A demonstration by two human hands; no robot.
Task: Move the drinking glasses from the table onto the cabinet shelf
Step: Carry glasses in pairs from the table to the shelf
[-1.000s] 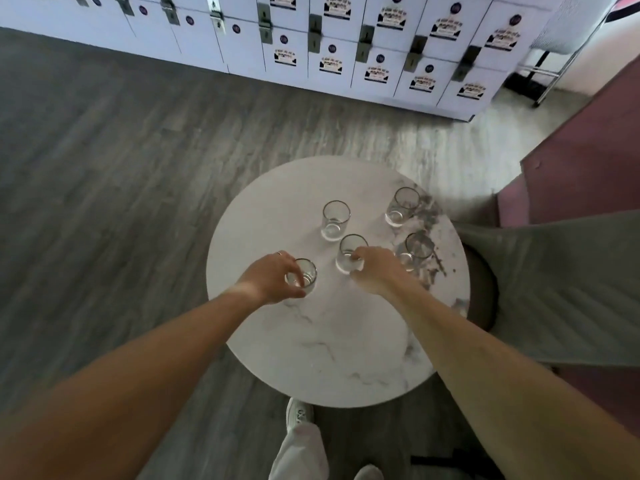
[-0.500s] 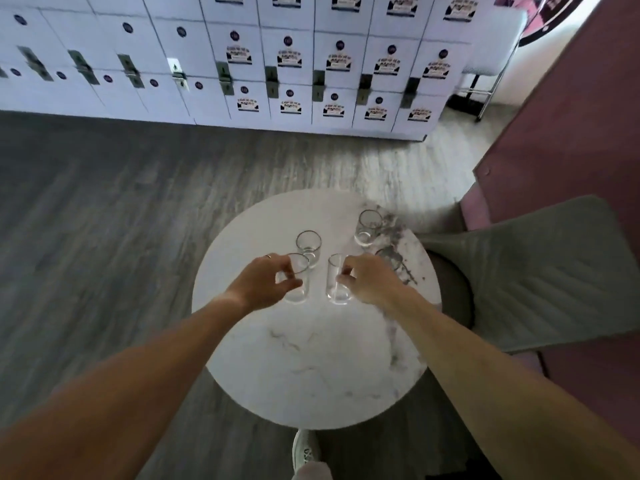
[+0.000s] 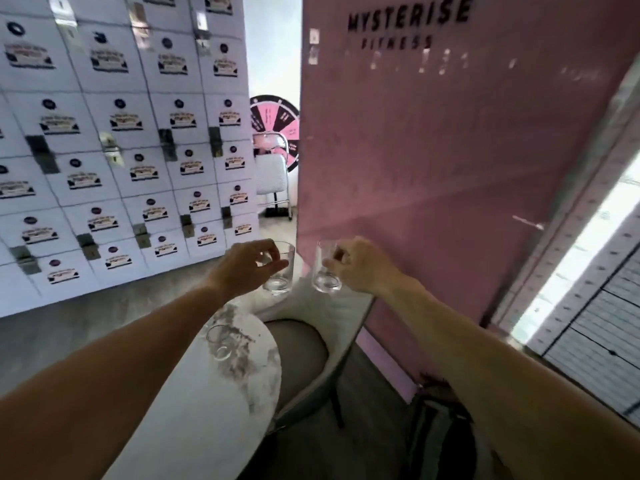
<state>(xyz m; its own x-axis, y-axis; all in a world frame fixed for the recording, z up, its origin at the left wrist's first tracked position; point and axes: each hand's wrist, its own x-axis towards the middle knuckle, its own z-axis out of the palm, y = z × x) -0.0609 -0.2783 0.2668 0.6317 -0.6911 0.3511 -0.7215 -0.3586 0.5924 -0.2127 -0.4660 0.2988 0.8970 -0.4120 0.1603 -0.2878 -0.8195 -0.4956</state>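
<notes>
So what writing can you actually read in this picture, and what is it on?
"MYSTERISE" in large dark letters on the pink wall.
"FITNESS" below it on the same wall, blurred but just legible.
Stickers on the white locker doors: too blurred to read.
Pink and black wheel: markings too small to read.

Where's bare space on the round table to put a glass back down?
Near side of the marble table, between the left forearm and the table's right edge, is bare. The far right rim is taken: one glass stands there on the dark veining. Left hand and right hand each hold a glass in the air beyond the table.
</notes>
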